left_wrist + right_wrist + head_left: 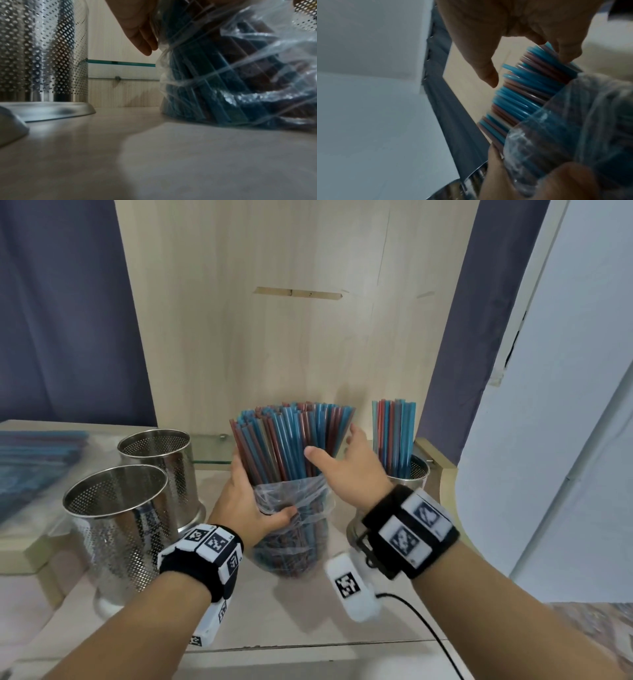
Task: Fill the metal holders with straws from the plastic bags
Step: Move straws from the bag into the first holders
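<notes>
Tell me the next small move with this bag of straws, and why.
Probably close the right hand around the exposed straws and lift a bunch out. The left hand already grips the plastic bag, and two metal holders stand empty.

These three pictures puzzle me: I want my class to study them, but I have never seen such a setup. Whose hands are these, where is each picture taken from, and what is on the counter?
No machine here: a person wears marker-patterned wristbands and three cameras. The wide picture comes from a head camera; the other two look along each wrist. On the pale counter stands a clear plastic bag of blue and red straws, upright. The left hand grips the bag's side; the right hand is open, fingers spread at the straw tops. Two empty perforated metal holders stand at left. A third holder, behind the right hand, holds a few straws. More bagged straws lie far left.
</notes>
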### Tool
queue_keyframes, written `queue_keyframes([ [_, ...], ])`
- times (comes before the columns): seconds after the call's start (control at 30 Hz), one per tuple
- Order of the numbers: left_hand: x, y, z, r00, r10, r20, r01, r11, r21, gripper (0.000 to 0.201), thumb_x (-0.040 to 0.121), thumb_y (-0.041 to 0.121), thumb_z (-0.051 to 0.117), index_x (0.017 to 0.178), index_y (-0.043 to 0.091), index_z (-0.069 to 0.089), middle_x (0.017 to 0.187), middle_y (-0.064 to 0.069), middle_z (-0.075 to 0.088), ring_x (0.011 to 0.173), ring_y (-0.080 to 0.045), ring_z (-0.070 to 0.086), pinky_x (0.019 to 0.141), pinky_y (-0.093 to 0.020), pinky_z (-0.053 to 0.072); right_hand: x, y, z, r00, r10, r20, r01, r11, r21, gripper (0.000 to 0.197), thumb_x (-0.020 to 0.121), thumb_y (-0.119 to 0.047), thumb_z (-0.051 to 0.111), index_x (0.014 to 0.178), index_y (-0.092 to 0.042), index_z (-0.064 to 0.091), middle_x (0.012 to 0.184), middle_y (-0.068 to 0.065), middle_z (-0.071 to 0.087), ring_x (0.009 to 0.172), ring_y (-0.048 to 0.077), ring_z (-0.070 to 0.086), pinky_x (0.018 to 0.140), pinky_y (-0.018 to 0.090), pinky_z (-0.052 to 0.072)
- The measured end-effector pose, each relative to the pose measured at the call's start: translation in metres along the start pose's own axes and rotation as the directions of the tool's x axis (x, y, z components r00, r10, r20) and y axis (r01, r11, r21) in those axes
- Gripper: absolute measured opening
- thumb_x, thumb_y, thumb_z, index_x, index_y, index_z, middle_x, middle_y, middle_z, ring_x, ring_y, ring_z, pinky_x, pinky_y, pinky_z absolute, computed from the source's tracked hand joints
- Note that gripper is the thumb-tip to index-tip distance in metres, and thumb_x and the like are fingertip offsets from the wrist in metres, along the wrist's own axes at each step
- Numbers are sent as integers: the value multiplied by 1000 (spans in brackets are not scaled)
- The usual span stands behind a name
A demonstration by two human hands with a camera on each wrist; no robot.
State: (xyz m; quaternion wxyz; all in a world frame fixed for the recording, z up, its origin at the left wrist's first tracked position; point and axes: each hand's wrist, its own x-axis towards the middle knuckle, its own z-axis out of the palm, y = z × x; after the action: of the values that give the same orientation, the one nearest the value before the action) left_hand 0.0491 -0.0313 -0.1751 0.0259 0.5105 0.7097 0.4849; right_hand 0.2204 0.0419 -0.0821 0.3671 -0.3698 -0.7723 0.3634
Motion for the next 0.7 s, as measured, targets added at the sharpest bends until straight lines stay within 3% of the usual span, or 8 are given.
queue_keyframes([
  [0.03,0,0,0,1000,-1,-3,1,1000,2,122,59,43,90,148,32,7,137,-1,52,121,-17,55,101,-34,46,10,1,7,998,67,-13,-66,997,37,68,89,-35,71,141,-10,34,128,-6,54,126,12,50,99,17,42],
  [0.1,-1,1,0,1000,-4,-3,4,1000,2,123,59,41,90,148,31,6,137,-1,51,120,-17,55,100,-30,45,25,1,17,991,117,-70,-112,990,83,89,87,-36,74,151,-4,22,149,8,43,139,24,41,112,33,38],
  [0.17,-1,1,0,1000,-4,-5,4,1000,0,124,59,41,90,149,31,5,138,-2,50,123,-17,53,101,-30,44,36,6,23,988,104,-114,-93,991,98,93,84,-33,77,153,-5,20,150,11,43,139,26,41,114,36,37],
  [0.3,1,0,0,1000,0,5,0,1000,-10,126,57,45,89,149,33,4,140,0,49,125,-17,52,105,-38,45,44,14,24,984,84,-157,-66,991,114,71,82,-27,80,139,-9,41,117,4,62,105,17,61,91,28,51],
  [0.37,2,-1,0,1000,4,8,-4,1000,-10,126,56,46,89,148,36,3,139,0,49,124,-18,52,104,-42,46,46,15,23,985,61,-161,-52,997,60,68,82,-31,79,137,-8,46,120,4,63,109,19,61,94,32,52],
  [0.47,2,-1,-1,1000,4,4,-4,1000,0,128,55,47,90,148,36,2,138,-2,49,124,-18,51,105,-40,46,47,11,24,992,10,-123,-13,1000,-22,45,84,-28,75,119,-8,56,106,2,65,97,20,64,82,32,54],
  [0.57,2,-2,-1,1000,-4,0,4,1000,16,130,54,49,89,148,37,0,137,-4,49,123,-21,51,104,-42,46,47,7,25,995,-12,-101,8,999,-44,35,85,-26,73,112,-9,59,102,5,68,91,21,66,82,36,57],
  [0.7,1,-2,-1,1000,-9,3,9,1000,19,132,55,47,90,149,34,-1,136,-5,48,124,-22,50,105,-40,45,48,8,26,999,-8,-48,7,1000,-17,36,85,-27,74,114,-9,65,98,2,70,88,18,67,72,24,55],
])
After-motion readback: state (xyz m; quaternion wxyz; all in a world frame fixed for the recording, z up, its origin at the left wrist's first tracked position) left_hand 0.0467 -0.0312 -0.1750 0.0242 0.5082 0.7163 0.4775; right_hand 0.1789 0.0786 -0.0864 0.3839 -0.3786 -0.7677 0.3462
